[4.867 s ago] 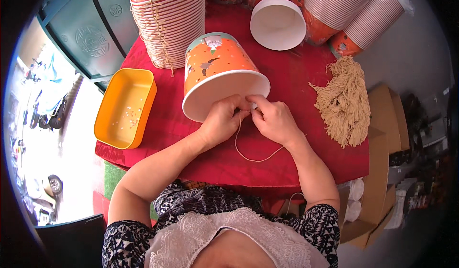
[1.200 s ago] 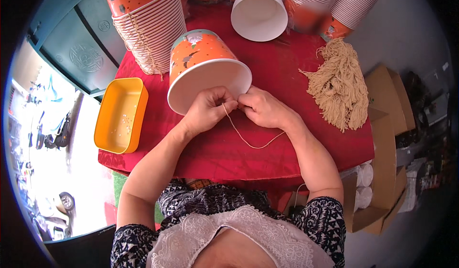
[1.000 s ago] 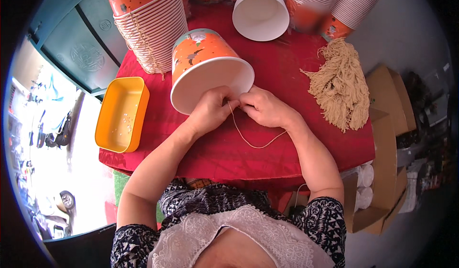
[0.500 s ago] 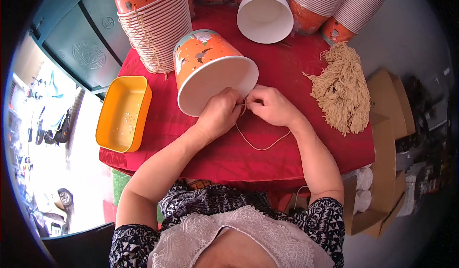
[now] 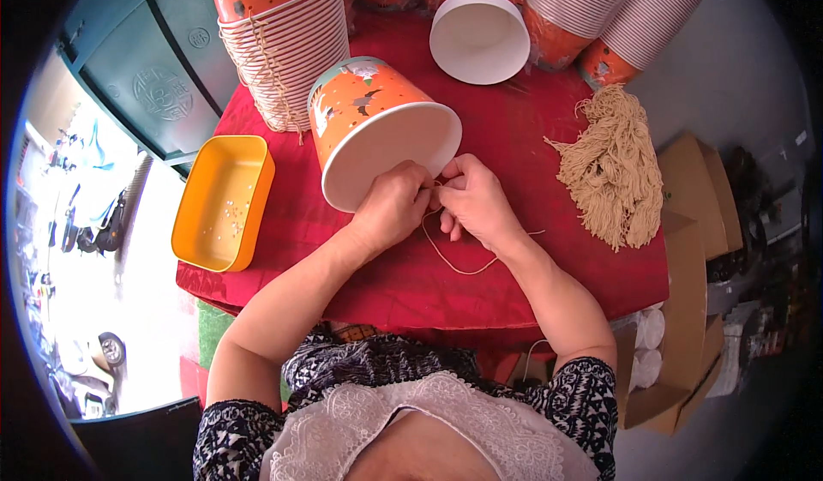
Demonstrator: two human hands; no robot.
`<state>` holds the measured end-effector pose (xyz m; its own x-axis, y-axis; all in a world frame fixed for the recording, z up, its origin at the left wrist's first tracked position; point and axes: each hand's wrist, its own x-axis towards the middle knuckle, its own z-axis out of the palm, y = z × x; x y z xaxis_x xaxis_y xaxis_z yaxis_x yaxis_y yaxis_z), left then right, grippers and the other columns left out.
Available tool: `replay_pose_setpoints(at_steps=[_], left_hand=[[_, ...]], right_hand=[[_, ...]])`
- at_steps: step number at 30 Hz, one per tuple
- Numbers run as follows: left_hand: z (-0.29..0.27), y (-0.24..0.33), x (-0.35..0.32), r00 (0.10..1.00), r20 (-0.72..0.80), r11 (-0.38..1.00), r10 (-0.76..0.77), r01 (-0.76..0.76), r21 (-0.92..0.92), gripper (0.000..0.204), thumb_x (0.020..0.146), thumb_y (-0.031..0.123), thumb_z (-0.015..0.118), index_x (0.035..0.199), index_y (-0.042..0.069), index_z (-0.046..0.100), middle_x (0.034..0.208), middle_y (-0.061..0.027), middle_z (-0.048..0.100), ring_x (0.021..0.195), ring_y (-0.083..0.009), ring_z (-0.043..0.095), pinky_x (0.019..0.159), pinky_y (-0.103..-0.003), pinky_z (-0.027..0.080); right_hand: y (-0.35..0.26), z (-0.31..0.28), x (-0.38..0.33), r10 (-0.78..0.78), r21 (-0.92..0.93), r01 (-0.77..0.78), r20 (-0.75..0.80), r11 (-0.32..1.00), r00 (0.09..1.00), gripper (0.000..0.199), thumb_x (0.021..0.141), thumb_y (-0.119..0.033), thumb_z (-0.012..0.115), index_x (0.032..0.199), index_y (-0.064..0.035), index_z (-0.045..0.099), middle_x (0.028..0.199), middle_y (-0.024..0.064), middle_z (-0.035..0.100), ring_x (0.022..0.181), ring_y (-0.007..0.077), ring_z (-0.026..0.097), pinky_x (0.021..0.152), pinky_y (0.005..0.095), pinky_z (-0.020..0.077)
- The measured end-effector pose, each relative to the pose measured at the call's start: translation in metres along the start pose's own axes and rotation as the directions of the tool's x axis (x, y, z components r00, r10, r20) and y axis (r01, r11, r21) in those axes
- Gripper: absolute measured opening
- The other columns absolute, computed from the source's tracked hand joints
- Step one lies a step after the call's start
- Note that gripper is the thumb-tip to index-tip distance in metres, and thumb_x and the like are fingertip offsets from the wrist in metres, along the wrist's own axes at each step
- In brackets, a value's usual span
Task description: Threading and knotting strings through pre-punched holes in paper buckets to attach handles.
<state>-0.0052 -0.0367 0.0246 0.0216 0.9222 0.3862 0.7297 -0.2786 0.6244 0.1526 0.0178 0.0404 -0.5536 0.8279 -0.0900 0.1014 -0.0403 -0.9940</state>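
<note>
An orange paper bucket (image 5: 360, 104) with a white rim lies tilted on the table, its mouth turned toward me. At the lower right of that rim, my left hand (image 5: 393, 202) is closed, its fingers reaching to the mouth's edge and pinching a thin beige string (image 5: 450, 262). Beside it, my right hand (image 5: 477, 200) pinches the same string with thumb and forefinger, its other fingers curled. The string hangs in a loop below both hands and passes beneath the right one. Exactly how it runs between the fingertips is hidden.
A yellow tub (image 5: 221, 249) holding small pale bits stands at the left. Behind it rises a stack of buckets (image 5: 287, 61) with string on its side. A bundle of beige strings (image 5: 613, 172) lies right; another bucket (image 5: 480, 35) and more stacks are at the back. Cardboard boxes (image 5: 686, 275) stand beside the red-covered table.
My right hand has turned and its lower fingers have come down and curled. The string's loop has shifted, and an end now shows to the right of my right wrist.
</note>
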Motion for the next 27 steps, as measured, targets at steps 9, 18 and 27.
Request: replay_pose_setpoints(at_steps=[9, 18, 27], left_hand=[[-0.013, -0.007, 0.007, 0.961, 0.083, 0.910, -0.264, 0.277, -0.310, 0.012, 0.087, 0.010, 0.064, 0.090, -0.001, 0.063, 0.076, -0.0062, 0.064, 0.067, -0.0139, 0.059, 0.061, -0.030, 0.049], [-0.016, -0.005, 0.009, 0.941, 0.156, 0.846, -0.302, 0.339, -0.411, 0.014, 0.089, 0.011, 0.062, 0.087, -0.003, 0.063, 0.074, -0.0046, 0.062, 0.061, -0.0105, 0.056, 0.056, -0.027, 0.048], [-0.014, -0.004, 0.010, 0.936, 0.146, 0.804, -0.320, 0.350, -0.482, 0.012, 0.089, 0.008, 0.058, 0.087, -0.004, 0.061, 0.074, -0.0060, 0.062, 0.061, -0.0115, 0.056, 0.055, -0.026, 0.047]], right_hand=[[-0.003, -0.015, 0.003, -0.272, -0.531, 0.178, -0.104, 0.829, 0.957, 0.011, 0.079, -0.002, 0.057, 0.088, 0.0032, 0.057, 0.076, 0.0157, 0.065, 0.068, 0.0301, 0.067, 0.061, 0.0403, 0.0526], [0.010, 0.014, -0.003, -0.542, -0.616, 0.400, -0.052, 0.678, 0.839, 0.026, 0.081, -0.009, 0.064, 0.101, -0.0004, 0.050, 0.079, 0.0252, 0.064, 0.074, 0.0418, 0.065, 0.064, 0.0502, 0.0517], [0.022, 0.022, 0.005, -0.546, -0.560, 0.429, -0.050, 0.709, 0.836, 0.021, 0.083, 0.001, 0.060, 0.103, 0.0009, 0.052, 0.067, 0.0170, 0.061, 0.060, 0.0300, 0.065, 0.054, 0.0402, 0.0485]])
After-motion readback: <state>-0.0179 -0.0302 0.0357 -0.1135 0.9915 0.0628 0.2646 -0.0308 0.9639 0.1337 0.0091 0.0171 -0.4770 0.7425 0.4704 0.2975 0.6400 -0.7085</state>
